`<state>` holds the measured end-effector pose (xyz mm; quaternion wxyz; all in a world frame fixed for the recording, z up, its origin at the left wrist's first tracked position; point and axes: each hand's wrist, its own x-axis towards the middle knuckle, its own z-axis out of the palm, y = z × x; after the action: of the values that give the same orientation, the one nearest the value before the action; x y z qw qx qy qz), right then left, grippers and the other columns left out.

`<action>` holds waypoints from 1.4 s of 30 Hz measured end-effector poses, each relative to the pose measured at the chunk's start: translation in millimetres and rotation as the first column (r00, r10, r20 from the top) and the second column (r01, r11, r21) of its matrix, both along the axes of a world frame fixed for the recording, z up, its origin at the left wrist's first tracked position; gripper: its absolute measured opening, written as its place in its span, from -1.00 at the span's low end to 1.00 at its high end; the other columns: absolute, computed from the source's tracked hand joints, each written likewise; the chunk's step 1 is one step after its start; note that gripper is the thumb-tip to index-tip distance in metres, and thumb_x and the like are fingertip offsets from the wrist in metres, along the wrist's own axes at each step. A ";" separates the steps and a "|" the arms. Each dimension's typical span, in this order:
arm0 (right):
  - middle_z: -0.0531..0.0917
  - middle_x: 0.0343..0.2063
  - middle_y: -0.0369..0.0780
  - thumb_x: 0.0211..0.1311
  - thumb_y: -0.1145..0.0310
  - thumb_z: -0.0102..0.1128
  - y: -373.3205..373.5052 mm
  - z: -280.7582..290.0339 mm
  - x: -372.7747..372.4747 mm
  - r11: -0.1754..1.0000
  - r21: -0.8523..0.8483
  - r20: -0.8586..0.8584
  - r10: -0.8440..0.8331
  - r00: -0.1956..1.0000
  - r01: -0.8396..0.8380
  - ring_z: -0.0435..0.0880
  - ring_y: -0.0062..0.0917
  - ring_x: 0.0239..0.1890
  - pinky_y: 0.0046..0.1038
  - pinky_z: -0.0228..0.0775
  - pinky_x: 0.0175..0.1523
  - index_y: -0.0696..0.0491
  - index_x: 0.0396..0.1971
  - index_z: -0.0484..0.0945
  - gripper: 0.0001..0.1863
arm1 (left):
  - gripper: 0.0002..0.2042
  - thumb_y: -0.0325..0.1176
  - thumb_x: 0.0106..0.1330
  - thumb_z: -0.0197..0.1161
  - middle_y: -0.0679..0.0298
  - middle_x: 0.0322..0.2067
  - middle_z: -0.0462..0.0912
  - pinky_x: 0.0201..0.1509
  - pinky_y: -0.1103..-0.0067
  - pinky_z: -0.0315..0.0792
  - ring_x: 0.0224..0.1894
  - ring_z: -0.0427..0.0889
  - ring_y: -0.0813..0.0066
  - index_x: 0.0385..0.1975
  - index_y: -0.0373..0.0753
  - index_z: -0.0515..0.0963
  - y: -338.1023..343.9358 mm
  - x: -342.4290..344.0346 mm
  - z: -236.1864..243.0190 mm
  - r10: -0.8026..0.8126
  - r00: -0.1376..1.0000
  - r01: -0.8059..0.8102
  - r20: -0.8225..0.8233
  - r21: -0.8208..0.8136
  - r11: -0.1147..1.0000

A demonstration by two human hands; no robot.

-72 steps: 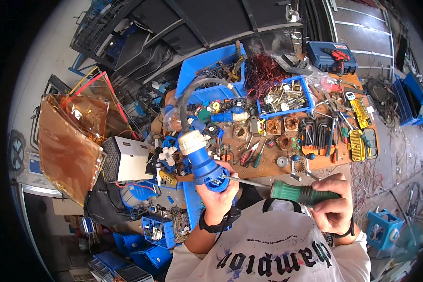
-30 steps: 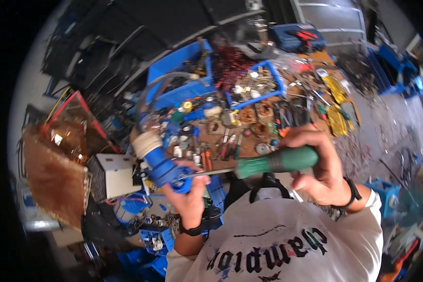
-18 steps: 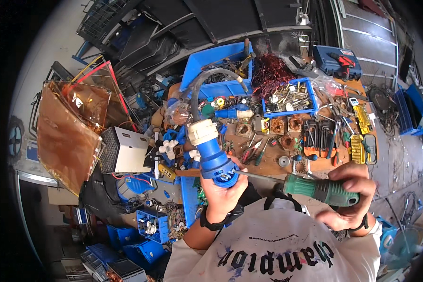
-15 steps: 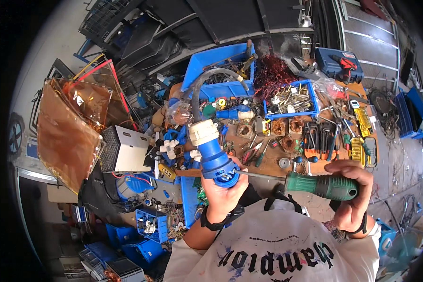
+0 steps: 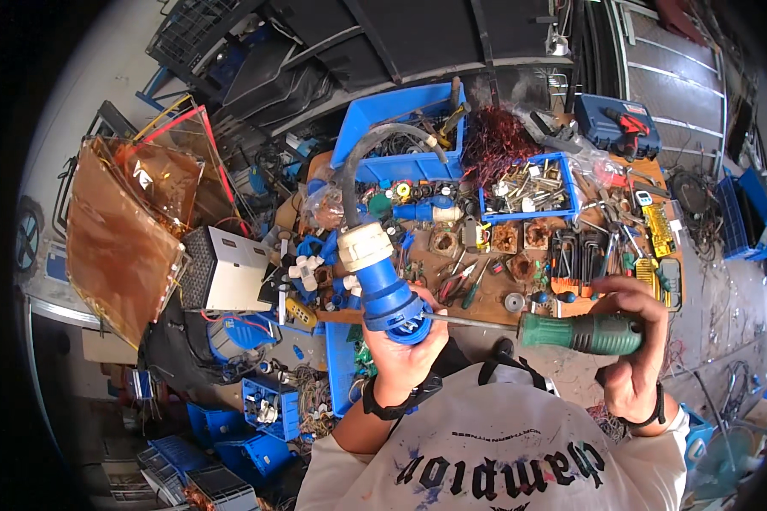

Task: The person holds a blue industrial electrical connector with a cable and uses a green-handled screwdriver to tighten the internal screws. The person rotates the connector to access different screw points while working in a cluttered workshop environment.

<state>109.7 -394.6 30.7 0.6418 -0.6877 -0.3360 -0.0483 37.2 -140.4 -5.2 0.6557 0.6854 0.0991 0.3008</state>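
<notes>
My left hand [image 5: 405,358] is closed around a blue industrial plug [image 5: 382,285] with a white collar and a thick grey cable [image 5: 351,175] arching away from it. The plug's open end, with metal contacts showing, tilts down toward me. A large screwdriver [image 5: 571,333] with a green and black handle lies level across the view, its thin shaft reaching the plug's open end; the tip is hidden there. My right hand [image 5: 639,353] curls loosely about the butt of that handle, thumb below it and fingers arched over the top.
Behind the plug, a cluttered wooden workbench [image 5: 494,294] holds a blue bin [image 5: 400,157] of tools, a blue tray [image 5: 528,213] of metal parts, several hex keys [image 5: 581,255] and a drill [image 5: 629,123] on its case. Brown sheets [image 5: 123,255] and a white box [image 5: 239,268] stand left.
My right thumb and fingers have spread a little around the screwdriver's butt, loosening their hold. The handle has shifted slightly left. My left hand and the plug are nearly still.
</notes>
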 end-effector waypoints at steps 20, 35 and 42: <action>0.51 -0.21 -0.02 0.03 0.32 0.38 -16.3 8.4 7.5 0.963 -0.252 0.107 0.131 0.986 -0.100 0.58 -0.29 -0.22 -0.44 0.45 -0.23 0.16 -0.13 0.37 -0.53 | -0.72 -0.65 -0.07 0.33 0.30 -0.48 0.54 0.04 0.50 0.38 -0.42 0.50 0.60 -0.36 -0.29 0.43 1.6 1.2 -2.0 0.035 0.999 -0.035 0.006 0.003 0.999; 0.56 -0.19 -0.07 0.01 0.40 0.41 -7.9 3.2 -2.8 0.996 -0.084 0.229 0.036 0.973 -0.017 0.59 -0.28 -0.21 -0.35 0.45 -0.14 0.10 -0.21 0.41 -0.62 | -0.72 -0.66 -0.09 0.32 0.27 -0.47 0.53 -0.33 0.63 0.38 -0.45 0.48 0.57 -0.37 -0.32 0.42 -7.1 -6.4 -2.4 0.027 0.998 -0.029 0.053 0.031 0.999; 0.47 -0.13 -0.09 -0.16 0.22 0.55 -3.6 -6.9 -10.0 0.997 0.062 0.092 0.040 0.995 -0.046 0.53 -0.38 -0.24 -0.42 0.41 -0.13 0.06 -0.04 0.25 -0.27 | -0.69 -0.69 -0.11 0.31 0.27 -0.47 0.52 -0.35 0.64 0.38 -0.46 0.48 0.59 -0.36 -0.30 0.41 -6.1 -10.4 -2.3 -0.010 0.998 0.005 0.064 0.082 0.997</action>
<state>99.6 -398.2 23.7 0.6484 -0.6565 -0.3779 -0.0764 26.8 -146.6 -7.5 0.6312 0.7018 0.0630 0.3242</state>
